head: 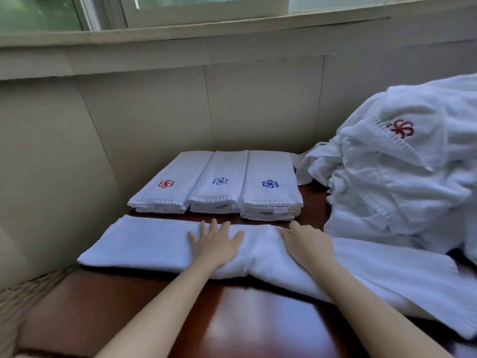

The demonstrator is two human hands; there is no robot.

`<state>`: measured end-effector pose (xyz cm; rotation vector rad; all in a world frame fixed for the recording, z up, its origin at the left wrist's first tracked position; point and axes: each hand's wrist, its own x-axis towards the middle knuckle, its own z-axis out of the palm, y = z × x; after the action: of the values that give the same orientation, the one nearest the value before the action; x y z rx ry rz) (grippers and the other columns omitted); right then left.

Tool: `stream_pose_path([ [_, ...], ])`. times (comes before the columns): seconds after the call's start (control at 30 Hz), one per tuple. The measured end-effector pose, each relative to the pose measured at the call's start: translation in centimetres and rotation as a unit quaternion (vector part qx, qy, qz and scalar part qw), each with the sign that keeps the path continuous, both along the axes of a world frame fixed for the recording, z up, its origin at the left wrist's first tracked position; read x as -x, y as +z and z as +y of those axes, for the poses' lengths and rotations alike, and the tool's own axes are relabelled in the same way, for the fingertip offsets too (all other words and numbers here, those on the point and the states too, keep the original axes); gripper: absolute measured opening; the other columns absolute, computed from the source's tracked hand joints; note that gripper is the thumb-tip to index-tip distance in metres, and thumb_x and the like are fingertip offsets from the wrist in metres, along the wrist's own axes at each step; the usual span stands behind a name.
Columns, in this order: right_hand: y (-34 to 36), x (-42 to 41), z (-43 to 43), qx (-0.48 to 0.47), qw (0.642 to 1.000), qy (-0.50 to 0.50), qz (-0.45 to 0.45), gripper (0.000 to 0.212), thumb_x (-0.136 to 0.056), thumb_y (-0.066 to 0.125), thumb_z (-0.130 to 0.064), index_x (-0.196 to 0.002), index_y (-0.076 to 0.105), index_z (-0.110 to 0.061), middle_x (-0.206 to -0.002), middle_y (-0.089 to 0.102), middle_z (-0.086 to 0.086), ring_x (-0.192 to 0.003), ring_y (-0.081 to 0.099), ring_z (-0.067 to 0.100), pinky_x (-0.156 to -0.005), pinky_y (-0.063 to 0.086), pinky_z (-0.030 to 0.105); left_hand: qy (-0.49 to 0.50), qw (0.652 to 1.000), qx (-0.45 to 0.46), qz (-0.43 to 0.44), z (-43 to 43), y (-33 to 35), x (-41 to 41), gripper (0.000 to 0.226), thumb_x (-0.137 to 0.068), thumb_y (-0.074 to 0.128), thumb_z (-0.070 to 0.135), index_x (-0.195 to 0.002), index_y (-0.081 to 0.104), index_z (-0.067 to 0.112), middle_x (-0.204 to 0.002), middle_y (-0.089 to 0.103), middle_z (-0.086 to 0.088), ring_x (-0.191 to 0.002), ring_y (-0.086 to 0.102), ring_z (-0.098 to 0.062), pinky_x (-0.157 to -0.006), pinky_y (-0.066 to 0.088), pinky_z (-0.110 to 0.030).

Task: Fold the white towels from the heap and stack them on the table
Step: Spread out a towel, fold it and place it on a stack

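A long white towel [144,244], folded lengthwise, lies across the dark red table [247,321] in front of me. My left hand [215,242] presses flat on its middle, fingers spread. My right hand [305,241] rests on the towel just to the right, where the cloth is bunched; its fingertips are partly hidden by the fold. Behind the towel stand three stacks of folded towels: one with a red flower mark [165,187], two with blue marks [219,184] [271,187]. The heap of unfolded towels [402,171] rises at the right.
A panelled wall [154,112] and a window sill [206,29] close off the back. The table's left edge drops to a woven surface [23,301]. The heap overhangs the right end of the towel.
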<state>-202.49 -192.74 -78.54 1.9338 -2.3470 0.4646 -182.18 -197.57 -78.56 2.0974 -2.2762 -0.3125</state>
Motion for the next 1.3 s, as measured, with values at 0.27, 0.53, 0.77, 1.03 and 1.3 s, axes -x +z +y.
stream_pose_path([
  [0.27,1.3,3.9,8.7,-0.093,0.994,0.054,0.003,0.015,-0.098,0.036,-0.03,-0.089,0.033,-0.019,-0.104,0.061,0.009,-0.097,0.057,0.03,-0.064,0.032,0.033,-0.059,0.998,-0.007,-0.034,3.5,-0.2,-1.8,0.065,-0.091,0.015,0.069,-0.15,0.012,0.041,-0.161,0.001,0.006,-0.148,-0.004,-0.021,-0.114,-0.001,-0.056],
  [0.53,4.4,10.8,14.5,-0.134,0.981,-0.143,0.009,0.028,-0.086,0.045,-0.004,-0.108,0.055,-0.017,-0.115,0.058,0.005,-0.107,0.056,0.026,-0.067,0.038,0.029,-0.017,0.999,-0.003,-0.049,6.1,2.1,3.2,0.047,-0.098,0.023,0.047,-0.141,0.035,0.029,-0.148,0.031,-0.005,-0.136,0.027,-0.028,-0.107,0.026,-0.047],
  [0.77,4.2,14.5,14.4,-0.089,0.954,-0.279,-0.067,0.021,-0.087,0.046,0.002,-0.099,0.057,-0.011,-0.11,0.06,0.009,-0.102,0.058,0.029,-0.066,0.041,0.032,-0.107,0.987,0.115,0.023,8.3,0.3,7.1,0.036,-0.1,0.027,0.034,-0.132,0.045,0.034,-0.137,0.046,0.005,-0.13,0.037,-0.018,-0.104,0.029,-0.042],
  [1.03,3.2,14.0,13.9,-0.03,0.949,-0.314,-0.024,0.022,-0.09,0.046,-0.004,-0.103,0.06,-0.014,-0.114,0.061,0.008,-0.111,0.051,0.031,-0.093,0.036,0.038,-0.122,0.991,0.028,0.05,6.8,0.7,4.4,0.053,-0.099,0.03,0.05,-0.147,0.03,0.029,-0.157,0.023,0.002,-0.145,0.018,-0.014,-0.116,0.014,-0.034],
  [1.3,1.9,5.0,12.1,0.014,0.998,0.014,-0.052,0.029,-0.095,0.044,-0.026,-0.117,0.057,-0.012,-0.122,0.054,0.009,-0.117,0.047,0.028,-0.1,0.029,0.035,-0.099,0.995,0.005,-0.007,7.3,0.2,4.5,0.063,-0.096,0.016,0.06,-0.152,0.008,0.032,-0.161,0.0,0.003,-0.148,-0.003,-0.013,-0.118,-0.002,-0.044],
])
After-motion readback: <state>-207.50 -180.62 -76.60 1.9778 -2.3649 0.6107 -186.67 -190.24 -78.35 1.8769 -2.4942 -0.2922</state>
